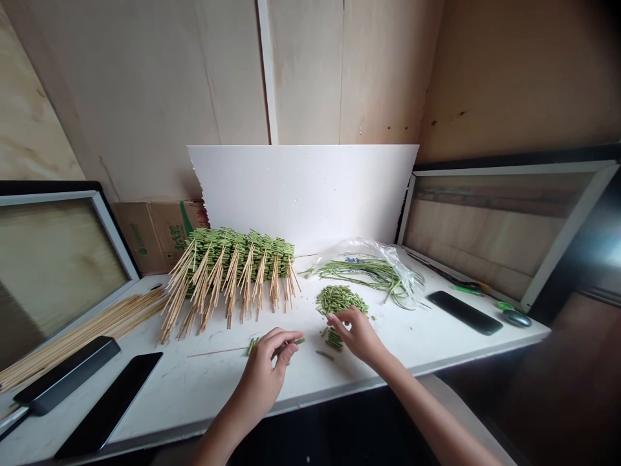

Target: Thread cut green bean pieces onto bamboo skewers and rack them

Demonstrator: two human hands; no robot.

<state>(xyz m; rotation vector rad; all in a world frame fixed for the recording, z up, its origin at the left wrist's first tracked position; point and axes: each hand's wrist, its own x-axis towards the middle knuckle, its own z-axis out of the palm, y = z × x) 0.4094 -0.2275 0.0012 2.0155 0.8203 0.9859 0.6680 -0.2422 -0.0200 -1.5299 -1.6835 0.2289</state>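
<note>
My left hand [269, 359] is closed around a thin wooden skewer [217, 353] lying nearly level just above the table, its bare end pointing left. Cut green stem pieces [252, 345] sit on the skewer beside the hand, and another piece [299, 341] shows at the fingertips. My right hand [356, 333] hovers at the near side of a heap of cut green pieces [339, 299], thumb and fingers pinched together; whatever they hold is hidden. Below it lie a small row of pieces [334, 340] and a single loose piece [325, 355].
Stacked skewers of green pieces [242, 259] stand at the back left, sticks toward me. Loose skewers [92, 323], a black case [68, 372] and a dark tablet-like slab [111, 404] lie left. Long stems [359, 272] in a plastic bag, a phone [464, 312] and a mouse [517, 317] are right.
</note>
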